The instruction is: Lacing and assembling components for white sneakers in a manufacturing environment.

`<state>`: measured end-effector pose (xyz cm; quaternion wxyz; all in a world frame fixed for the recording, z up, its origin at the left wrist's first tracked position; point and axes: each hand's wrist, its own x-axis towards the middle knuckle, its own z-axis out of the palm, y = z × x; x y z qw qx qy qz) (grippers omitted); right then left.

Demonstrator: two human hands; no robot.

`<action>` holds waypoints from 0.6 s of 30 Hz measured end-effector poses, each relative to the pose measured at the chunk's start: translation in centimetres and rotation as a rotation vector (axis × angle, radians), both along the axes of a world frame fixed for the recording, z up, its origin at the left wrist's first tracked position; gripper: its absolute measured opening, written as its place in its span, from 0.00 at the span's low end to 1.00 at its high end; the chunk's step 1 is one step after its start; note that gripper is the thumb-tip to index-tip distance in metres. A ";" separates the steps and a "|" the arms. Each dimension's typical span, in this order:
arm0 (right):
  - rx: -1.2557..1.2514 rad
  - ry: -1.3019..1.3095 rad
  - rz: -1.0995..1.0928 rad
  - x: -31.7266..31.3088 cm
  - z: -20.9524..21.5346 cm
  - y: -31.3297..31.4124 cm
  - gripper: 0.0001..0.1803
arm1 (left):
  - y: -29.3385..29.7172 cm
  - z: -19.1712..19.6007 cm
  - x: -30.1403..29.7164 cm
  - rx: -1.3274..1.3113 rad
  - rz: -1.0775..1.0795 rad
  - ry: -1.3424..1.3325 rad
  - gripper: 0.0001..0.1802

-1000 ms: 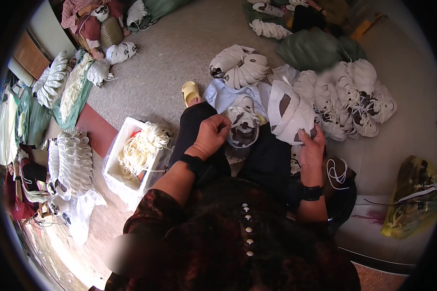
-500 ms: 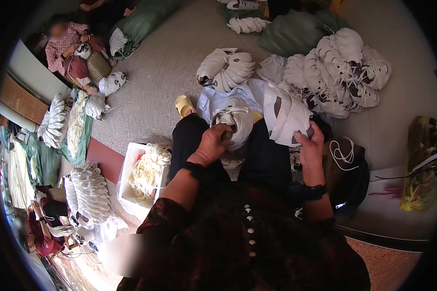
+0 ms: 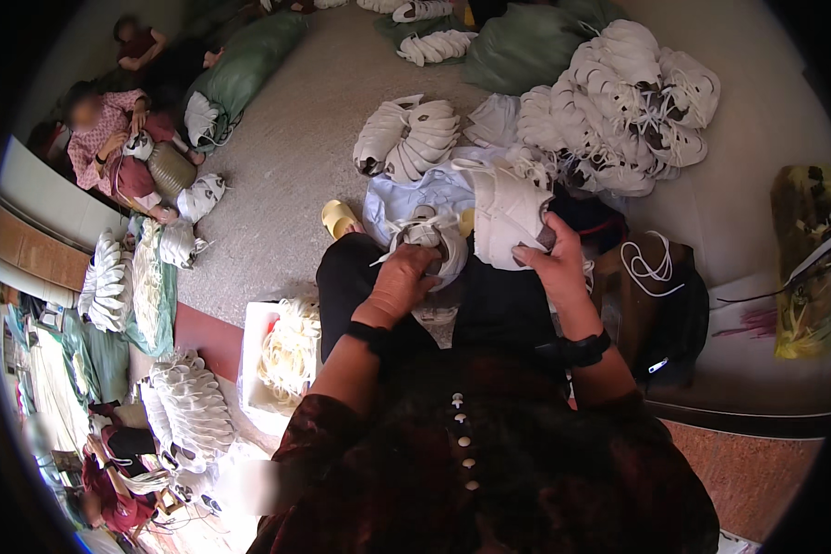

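Over my lap, my left hand [image 3: 402,284] is closed on a laced white shoe upper [image 3: 451,247], its fingers partly hidden at the opening. Pinched by its edge in my right hand [image 3: 560,266] is a bundle of white shoe uppers [image 3: 506,214] with a dark grey lining. The two pieces are side by side, the bundle on the right. Beneath them a pale blue cloth [image 3: 448,189] is spread over my knees.
A white bin of cream laces [image 3: 288,355] stands left of my legs. Stacked uppers [image 3: 411,138] lie ahead, with a large heap of uppers [image 3: 619,111] at the far right. A dark bag [image 3: 669,323] sits to my right. Two co-workers [image 3: 111,138] sit at the far left, another [image 3: 111,475] lower left.
My right hand has brought its bundle leftward, closer to the left hand's upper, and turned it more upright. The left hand keeps its hold. The whole view has shifted slightly.
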<state>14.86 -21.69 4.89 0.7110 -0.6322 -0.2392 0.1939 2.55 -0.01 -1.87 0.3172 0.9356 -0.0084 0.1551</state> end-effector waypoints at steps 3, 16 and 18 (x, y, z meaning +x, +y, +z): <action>-0.232 -0.510 -0.009 -1.0 -0.7 1.9 0.24 | -0.6 -1.7 0.9 0.035 -0.020 -0.057 0.23; -0.431 -1.038 0.369 -4.0 -2.9 6.9 0.13 | 3.8 -3.5 -2.4 -1.374 0.457 -0.187 0.12; -0.430 -1.053 0.373 -4.0 -6.5 8.6 0.11 | 3.2 -3.4 -2.5 -1.195 0.515 -0.174 0.09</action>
